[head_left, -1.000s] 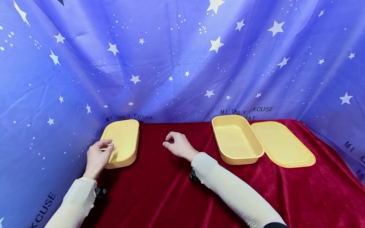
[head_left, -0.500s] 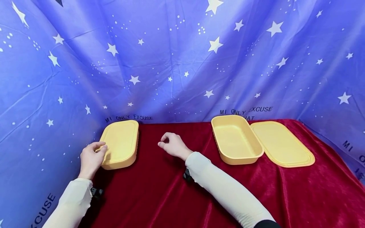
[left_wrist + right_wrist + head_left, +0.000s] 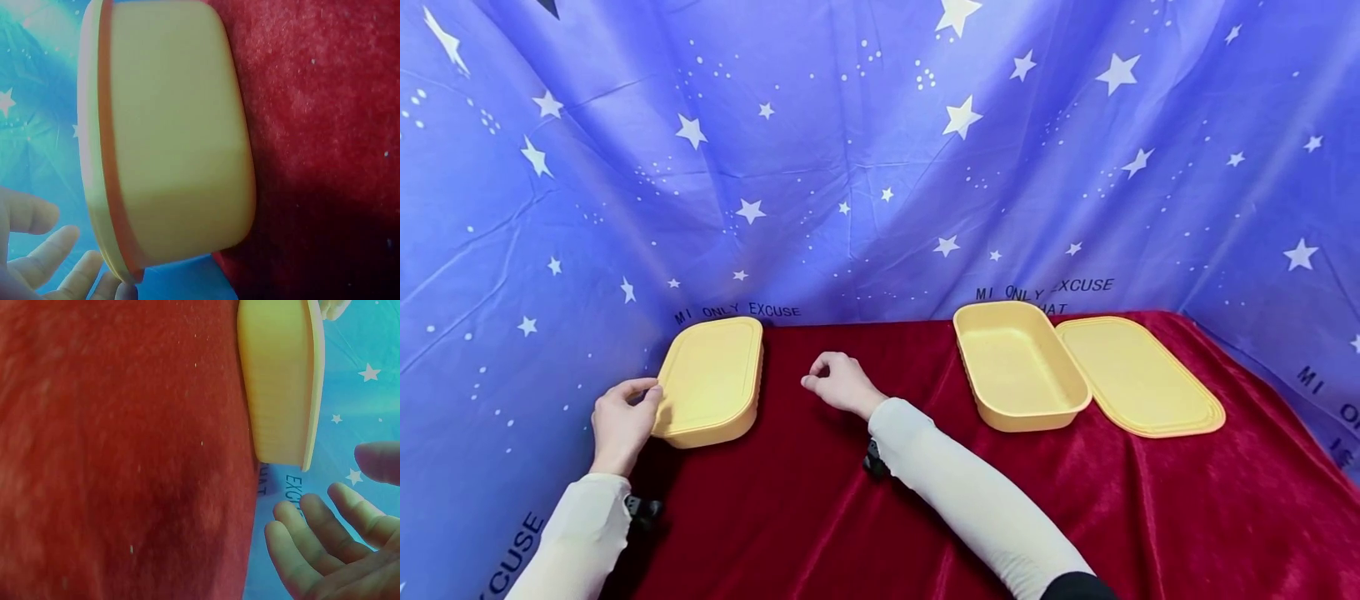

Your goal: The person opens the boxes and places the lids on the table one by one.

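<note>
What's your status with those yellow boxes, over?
Left hand beside lidded box, contact unclear. Right hand empty, over red cloth. Lidded box upright. Open box, loose lid off right, not blocking.

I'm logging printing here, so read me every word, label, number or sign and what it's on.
"MI ONLY EXCUSE": blue backdrop, behind the lidded yellow box.
"MI ONLY XCUSE", creased: backdrop, behind the open yellow box.
"HAT", partly hidden: backdrop, below that line.
"CUSE", cut off: backdrop, lower left.
"MI": backdrop, far right; letters near it are cut off.
"EXC", sideways, right wrist view: backdrop; letters beside it unclear.
No readable text on either box.
</note>
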`<control>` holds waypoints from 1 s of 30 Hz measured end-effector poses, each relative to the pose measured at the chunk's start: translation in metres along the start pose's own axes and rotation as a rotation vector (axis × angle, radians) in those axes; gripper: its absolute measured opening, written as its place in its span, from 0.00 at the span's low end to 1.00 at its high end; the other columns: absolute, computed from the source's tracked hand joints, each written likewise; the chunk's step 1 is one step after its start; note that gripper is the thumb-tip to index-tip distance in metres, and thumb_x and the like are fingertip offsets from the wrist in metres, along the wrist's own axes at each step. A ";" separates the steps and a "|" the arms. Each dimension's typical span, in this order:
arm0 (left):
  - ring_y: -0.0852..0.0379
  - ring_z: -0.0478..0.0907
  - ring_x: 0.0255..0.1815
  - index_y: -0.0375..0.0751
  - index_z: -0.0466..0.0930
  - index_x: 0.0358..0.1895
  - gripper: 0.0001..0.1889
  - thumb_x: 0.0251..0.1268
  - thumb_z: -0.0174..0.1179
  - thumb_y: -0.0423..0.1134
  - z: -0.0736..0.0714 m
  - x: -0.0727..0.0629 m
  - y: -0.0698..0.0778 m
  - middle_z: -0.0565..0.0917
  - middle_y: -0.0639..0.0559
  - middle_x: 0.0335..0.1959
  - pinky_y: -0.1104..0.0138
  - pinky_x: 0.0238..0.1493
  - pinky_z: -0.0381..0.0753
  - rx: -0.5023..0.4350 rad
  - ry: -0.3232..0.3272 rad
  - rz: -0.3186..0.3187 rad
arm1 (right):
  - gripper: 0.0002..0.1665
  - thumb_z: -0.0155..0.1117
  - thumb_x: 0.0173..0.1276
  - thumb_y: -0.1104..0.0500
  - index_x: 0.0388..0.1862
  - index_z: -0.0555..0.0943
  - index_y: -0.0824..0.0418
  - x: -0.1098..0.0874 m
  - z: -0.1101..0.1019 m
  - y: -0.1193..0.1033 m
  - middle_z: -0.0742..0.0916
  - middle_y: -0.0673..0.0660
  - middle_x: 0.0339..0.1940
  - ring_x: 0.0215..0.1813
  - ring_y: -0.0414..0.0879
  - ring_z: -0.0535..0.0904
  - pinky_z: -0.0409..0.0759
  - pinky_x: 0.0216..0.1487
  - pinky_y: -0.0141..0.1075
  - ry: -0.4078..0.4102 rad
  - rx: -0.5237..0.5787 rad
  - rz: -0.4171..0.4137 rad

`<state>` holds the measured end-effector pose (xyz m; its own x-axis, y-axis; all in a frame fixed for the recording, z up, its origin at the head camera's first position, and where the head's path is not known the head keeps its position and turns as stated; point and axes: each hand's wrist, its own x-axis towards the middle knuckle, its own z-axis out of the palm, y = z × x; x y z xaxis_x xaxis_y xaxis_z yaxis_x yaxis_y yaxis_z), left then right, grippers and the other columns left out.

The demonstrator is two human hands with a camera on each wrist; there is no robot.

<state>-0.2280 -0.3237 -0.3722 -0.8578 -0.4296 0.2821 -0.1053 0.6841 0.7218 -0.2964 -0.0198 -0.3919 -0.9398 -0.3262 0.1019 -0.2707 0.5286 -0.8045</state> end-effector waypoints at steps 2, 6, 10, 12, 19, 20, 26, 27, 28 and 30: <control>0.43 0.73 0.53 0.34 0.82 0.51 0.18 0.66 0.54 0.42 -0.001 0.000 -0.002 0.81 0.35 0.50 0.60 0.47 0.67 0.000 -0.002 -0.026 | 0.08 0.65 0.64 0.51 0.32 0.79 0.54 0.001 0.004 -0.001 0.81 0.48 0.33 0.37 0.44 0.74 0.73 0.41 0.36 -0.005 0.007 0.008; 0.49 0.75 0.50 0.35 0.81 0.53 0.18 0.66 0.55 0.43 0.000 0.000 -0.005 0.82 0.37 0.50 0.70 0.43 0.67 -0.012 0.007 -0.057 | 0.09 0.65 0.64 0.51 0.33 0.79 0.55 0.002 0.009 -0.006 0.81 0.48 0.34 0.37 0.43 0.74 0.73 0.41 0.36 -0.021 0.020 0.018; 0.54 0.74 0.48 0.34 0.79 0.55 0.20 0.66 0.55 0.43 0.003 0.000 -0.008 0.81 0.37 0.51 0.76 0.40 0.67 -0.030 0.004 -0.084 | 0.10 0.65 0.64 0.50 0.33 0.79 0.54 0.005 0.015 -0.011 0.82 0.48 0.34 0.37 0.43 0.75 0.74 0.40 0.35 -0.028 0.014 0.020; 0.53 0.74 0.49 0.33 0.77 0.56 0.20 0.67 0.55 0.42 0.003 0.000 -0.011 0.80 0.36 0.53 0.78 0.39 0.66 -0.043 -0.007 -0.098 | 0.10 0.65 0.64 0.49 0.32 0.79 0.54 0.006 0.019 -0.013 0.82 0.49 0.34 0.37 0.43 0.75 0.74 0.40 0.35 -0.034 0.018 0.024; 0.45 0.71 0.52 0.27 0.72 0.60 0.22 0.71 0.45 0.39 0.004 -0.003 -0.015 0.76 0.31 0.53 0.70 0.42 0.67 -0.087 -0.047 -0.129 | 0.13 0.62 0.66 0.44 0.32 0.80 0.51 0.011 0.032 -0.017 0.81 0.45 0.34 0.38 0.42 0.75 0.74 0.40 0.35 -0.056 0.045 0.073; 0.45 0.70 0.52 0.27 0.71 0.60 0.22 0.71 0.43 0.38 0.004 -0.003 -0.015 0.75 0.31 0.53 0.69 0.43 0.66 -0.096 -0.050 -0.136 | 0.13 0.62 0.66 0.44 0.33 0.80 0.51 0.011 0.033 -0.018 0.81 0.45 0.34 0.38 0.42 0.74 0.73 0.40 0.36 -0.059 0.055 0.085; 0.42 0.67 0.54 0.24 0.68 0.62 0.24 0.70 0.41 0.38 0.002 -0.003 -0.016 0.71 0.29 0.56 0.69 0.42 0.67 -0.136 -0.103 -0.183 | 0.14 0.62 0.66 0.43 0.34 0.79 0.52 0.009 0.039 -0.022 0.80 0.47 0.34 0.37 0.43 0.74 0.73 0.39 0.36 -0.061 0.086 0.118; 0.42 0.67 0.54 0.23 0.68 0.62 0.24 0.70 0.41 0.38 0.002 -0.003 -0.016 0.71 0.29 0.57 0.70 0.41 0.68 -0.139 -0.110 -0.188 | 0.14 0.62 0.66 0.43 0.34 0.79 0.52 0.009 0.040 -0.023 0.80 0.47 0.34 0.37 0.43 0.74 0.73 0.39 0.36 -0.062 0.087 0.115; 0.42 0.67 0.54 0.23 0.67 0.62 0.24 0.70 0.41 0.37 0.002 -0.003 -0.016 0.71 0.29 0.57 0.70 0.41 0.68 -0.141 -0.115 -0.195 | 0.15 0.61 0.66 0.42 0.34 0.79 0.52 0.009 0.042 -0.024 0.80 0.47 0.34 0.37 0.43 0.74 0.73 0.39 0.36 -0.064 0.091 0.115; 0.43 0.67 0.54 0.23 0.67 0.62 0.24 0.70 0.41 0.37 0.003 -0.002 -0.017 0.70 0.30 0.58 0.71 0.40 0.68 -0.145 -0.123 -0.207 | 0.15 0.61 0.66 0.42 0.35 0.79 0.52 0.010 0.045 -0.026 0.80 0.46 0.33 0.36 0.42 0.74 0.73 0.39 0.35 -0.066 0.095 0.111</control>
<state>-0.2255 -0.3326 -0.3866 -0.8811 -0.4706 0.0464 -0.2194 0.4938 0.8414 -0.2891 -0.0716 -0.3961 -0.9463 -0.3223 -0.0263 -0.1425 0.4885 -0.8609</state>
